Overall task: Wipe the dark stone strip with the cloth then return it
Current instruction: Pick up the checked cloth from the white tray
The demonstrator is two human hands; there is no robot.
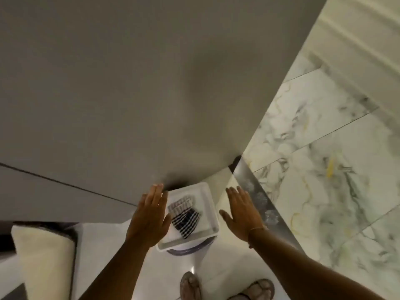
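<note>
Lying folded in the white tray [206, 192], the cloth [185, 215] is untouched. 2 hands, left hand [149, 215] and right hand [242, 212], hover flat, fingers spread, empty. The dark stone strip [256, 192] looks unwiped, though that is a judgement.

The scene is dimly and warmly lit, and the whole view is softened by blur. A dark shadow [176, 184] is cast on the grey wall [129, 83], and straight edges are bent by wide-angle distortion.
</note>
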